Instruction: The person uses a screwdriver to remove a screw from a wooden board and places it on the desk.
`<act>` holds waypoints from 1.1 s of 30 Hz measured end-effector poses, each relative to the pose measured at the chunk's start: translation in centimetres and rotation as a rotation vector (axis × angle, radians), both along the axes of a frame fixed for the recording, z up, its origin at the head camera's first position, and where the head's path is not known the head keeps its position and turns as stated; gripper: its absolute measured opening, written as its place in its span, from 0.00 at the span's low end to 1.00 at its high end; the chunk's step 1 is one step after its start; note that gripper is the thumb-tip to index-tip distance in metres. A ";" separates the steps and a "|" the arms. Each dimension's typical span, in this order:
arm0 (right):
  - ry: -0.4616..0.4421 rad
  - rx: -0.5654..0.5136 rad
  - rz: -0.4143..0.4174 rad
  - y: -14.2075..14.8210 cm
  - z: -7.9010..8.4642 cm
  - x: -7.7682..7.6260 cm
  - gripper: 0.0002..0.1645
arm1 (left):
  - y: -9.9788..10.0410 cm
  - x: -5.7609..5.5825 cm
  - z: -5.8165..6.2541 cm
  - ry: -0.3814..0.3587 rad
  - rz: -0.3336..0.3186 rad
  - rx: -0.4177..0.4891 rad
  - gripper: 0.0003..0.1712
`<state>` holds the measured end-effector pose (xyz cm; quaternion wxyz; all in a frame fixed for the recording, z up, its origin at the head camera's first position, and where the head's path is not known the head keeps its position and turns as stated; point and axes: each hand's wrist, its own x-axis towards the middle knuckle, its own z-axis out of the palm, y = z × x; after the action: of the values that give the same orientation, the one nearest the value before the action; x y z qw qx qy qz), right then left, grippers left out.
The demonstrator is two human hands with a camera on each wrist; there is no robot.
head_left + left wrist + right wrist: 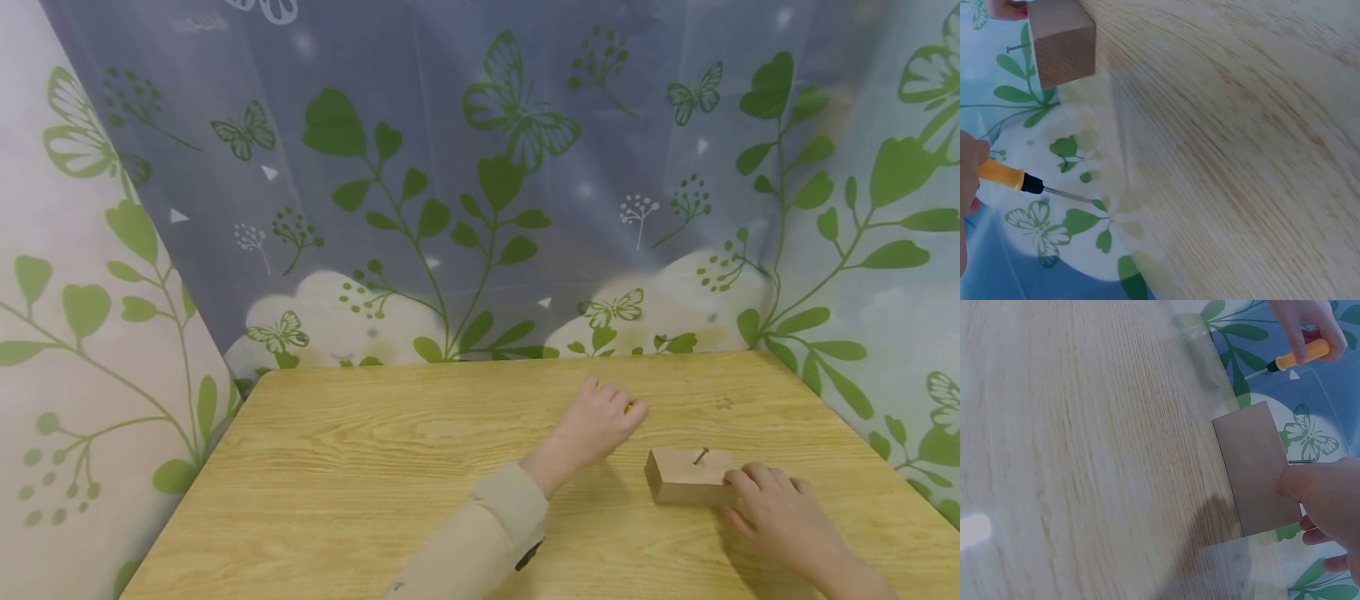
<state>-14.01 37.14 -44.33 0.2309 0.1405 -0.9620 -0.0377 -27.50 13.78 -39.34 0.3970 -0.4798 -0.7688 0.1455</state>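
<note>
A wooden block (686, 492) lies on the table, with a screw (701, 456) standing up from its top face at a slight tilt. My right hand (787, 517) grips the block's right end, thumb on the near side in the right wrist view. To the left of the block and above the table, my left hand (596, 421) holds a screwdriver (1007, 175) by its yellow handle. Its thin metal shaft (1259, 374) shows past a black collar, apart from the screw. From the head view, the left hand hides most of the screwdriver.
The wood-grain table (360, 467) spreads under both hands. Behind it hangs a blue-grey curtain (420, 50) printed with green leaves and butterflies, and similar printed sheets close in the left and right sides.
</note>
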 end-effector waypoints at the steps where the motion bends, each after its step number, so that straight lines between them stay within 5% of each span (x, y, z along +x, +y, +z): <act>1: 0.002 0.000 0.001 0.0 0.0 0.1 0.25 | -0.1 -0.1 -0.1 -0.005 0.007 -0.013 0.07; 8: -0.015 -0.014 -0.015 0.0 0.3 0.0 0.24 | -0.9 -0.4 -0.9 -0.035 0.055 -0.086 0.07; 16: 0.012 -0.048 0.008 -0.1 0.5 -0.2 0.22 | -1.5 -0.3 -2.1 0.018 0.032 -0.101 0.04; 24: 0.006 -0.038 0.011 0.1 0.9 -0.8 0.25 | -1.6 0.8 -2.8 -0.082 0.112 -0.291 0.05; 28: -0.035 -0.042 -0.010 0.2 1.3 -1.0 0.27 | -1.4 1.4 -3.4 -0.097 0.094 -0.340 0.05; 33: 0.015 -0.063 0.026 0.4 1.1 -1.3 0.24 | -1.3 2.3 -4.1 -0.166 0.071 -0.388 0.07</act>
<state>-15.36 37.55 -43.25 0.2429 0.1454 -0.9591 -0.0056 -25.17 12.49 -43.45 0.2272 -0.5302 -0.7728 0.2645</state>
